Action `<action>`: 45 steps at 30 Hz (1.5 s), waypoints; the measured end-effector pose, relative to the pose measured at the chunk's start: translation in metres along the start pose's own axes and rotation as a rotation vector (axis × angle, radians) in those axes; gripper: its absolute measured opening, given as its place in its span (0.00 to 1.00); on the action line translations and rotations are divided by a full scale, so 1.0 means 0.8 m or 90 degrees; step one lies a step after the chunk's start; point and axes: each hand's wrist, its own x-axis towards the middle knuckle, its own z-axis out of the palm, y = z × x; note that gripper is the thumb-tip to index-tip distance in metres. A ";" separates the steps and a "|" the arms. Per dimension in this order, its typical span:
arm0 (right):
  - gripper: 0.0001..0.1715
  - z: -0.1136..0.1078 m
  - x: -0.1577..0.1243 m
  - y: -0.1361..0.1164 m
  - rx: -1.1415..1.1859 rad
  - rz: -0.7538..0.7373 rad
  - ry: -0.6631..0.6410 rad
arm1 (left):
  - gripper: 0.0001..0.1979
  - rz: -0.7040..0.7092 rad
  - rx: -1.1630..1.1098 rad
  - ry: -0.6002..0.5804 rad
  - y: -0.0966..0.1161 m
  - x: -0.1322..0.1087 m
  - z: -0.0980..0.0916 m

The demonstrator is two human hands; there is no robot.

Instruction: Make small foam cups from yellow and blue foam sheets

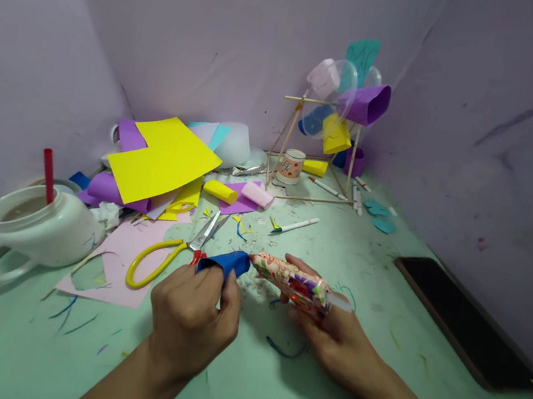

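My left hand (pixel 195 313) is closed on a piece of blue paper (pixel 226 262), bent into a curved shape; the fingertips are partly hidden. Wrapped around a flower-patterned glue gun (pixel 291 281), my right hand (pixel 333 338) holds it with the nozzle pointing left. The nozzle tip is at the right edge of the blue paper, and whether they touch I cannot tell. A clear glue stick (pixel 339 301) pokes out of the gun's back end. Just behind my left hand lie scissors (pixel 161 257) with yellow and red handles, blades partly open.
A white pot (pixel 59 231) with a red stick in it stands at left. Yellow sheets (pixel 166 160) are piled behind. A stick frame (pixel 286 138) carries a wheel with coloured paper cups (pixel 365 104). A phone (pixel 465 318) lies at right; a marker (pixel 295 225) lies mid-table.
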 end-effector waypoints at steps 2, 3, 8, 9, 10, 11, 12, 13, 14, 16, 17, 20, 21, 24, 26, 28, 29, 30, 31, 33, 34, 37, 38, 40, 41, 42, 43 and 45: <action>0.27 0.000 0.000 0.001 0.006 0.011 -0.005 | 0.17 0.002 -0.002 0.000 0.000 0.000 0.000; 0.27 0.000 0.000 0.001 0.009 0.014 -0.007 | 0.17 0.003 -0.003 -0.001 0.000 0.000 0.000; 0.25 0.000 0.004 -0.003 0.068 0.039 0.018 | 0.17 -0.001 -0.025 -0.024 -0.001 -0.003 -0.002; 0.23 -0.001 0.006 -0.004 0.098 0.058 0.036 | 0.17 -0.023 -0.032 -0.031 -0.001 -0.003 -0.002; 0.21 -0.004 0.008 -0.005 0.126 0.089 0.056 | 0.18 -0.058 -0.040 -0.041 -0.002 -0.002 -0.002; 0.17 -0.008 0.012 -0.004 0.149 0.136 0.083 | 0.18 -0.102 -0.054 -0.056 -0.003 0.000 -0.003; 0.15 -0.013 0.016 -0.003 0.161 0.191 0.117 | 0.18 -0.153 -0.074 -0.077 -0.004 0.001 -0.003; 0.14 -0.019 0.020 0.000 0.165 0.246 0.153 | 0.19 -0.203 -0.098 -0.105 -0.005 0.004 -0.004; 0.15 -0.025 0.025 0.003 0.166 0.300 0.186 | 0.19 -0.248 -0.121 -0.134 -0.006 0.006 -0.005; 0.15 -0.039 0.036 0.014 0.170 0.370 0.226 | 0.19 -0.304 -0.151 -0.181 -0.008 0.010 -0.007; 0.16 -0.046 0.040 0.020 0.174 0.394 0.232 | 0.19 -0.315 -0.153 -0.193 -0.008 0.011 -0.008; 0.16 -0.065 0.046 0.034 0.166 0.414 0.204 | 0.19 -0.306 -0.143 -0.202 -0.009 0.013 -0.010; 0.16 -0.070 0.046 0.036 0.168 0.411 0.191 | 0.19 -0.299 -0.141 -0.204 -0.009 0.012 -0.010; 0.15 -0.086 0.036 0.032 0.057 0.395 0.162 | 0.19 -0.284 -0.130 -0.223 -0.011 0.011 -0.011; 0.16 -0.092 0.029 0.023 -0.160 0.382 0.183 | 0.18 -0.260 -0.111 -0.247 -0.012 0.010 -0.011; 0.17 -0.091 0.024 0.008 -0.328 0.332 0.214 | 0.17 -0.193 -0.095 -0.284 -0.012 0.011 -0.012; 0.17 -0.088 0.024 0.000 -0.334 0.288 0.219 | 0.16 -0.144 -0.094 -0.306 -0.011 0.013 -0.012; 0.16 -0.084 0.025 -0.009 -0.293 0.235 0.208 | 0.15 -0.093 -0.097 -0.331 -0.010 0.014 -0.013; 0.14 -0.078 0.027 -0.017 -0.232 0.187 0.182 | 0.15 -0.044 -0.104 -0.356 -0.009 0.016 -0.013; 0.14 -0.064 0.033 -0.030 -0.129 0.106 0.108 | 0.16 0.021 -0.120 -0.405 -0.006 0.019 -0.012; 0.15 -0.056 0.036 -0.034 -0.094 0.082 0.069 | 0.17 0.035 -0.128 -0.422 -0.005 0.021 -0.011; 0.21 -0.031 0.039 -0.037 -0.048 0.038 -0.028 | 0.16 0.021 -0.158 -0.394 -0.003 0.022 -0.007; 0.25 -0.023 0.037 -0.036 -0.043 0.025 -0.043 | 0.15 -0.004 -0.169 -0.364 -0.003 0.022 -0.007; 0.31 -0.010 0.034 -0.034 -0.006 0.010 -0.029 | 0.13 -0.110 -0.183 -0.298 -0.004 0.021 -0.009; 0.32 -0.006 0.032 -0.033 0.047 0.022 -0.009 | 0.12 -0.185 -0.194 -0.265 -0.004 0.021 -0.011; 0.33 -0.004 0.031 -0.032 0.137 0.053 0.011 | 0.12 -0.262 -0.219 -0.234 -0.005 0.020 -0.013; 0.33 -0.003 0.032 -0.032 0.261 0.105 0.019 | 0.11 -0.333 -0.258 -0.205 -0.006 0.019 -0.015; 0.32 -0.006 0.035 -0.032 0.553 0.237 -0.018 | 0.11 -0.416 -0.364 -0.168 -0.009 0.017 -0.019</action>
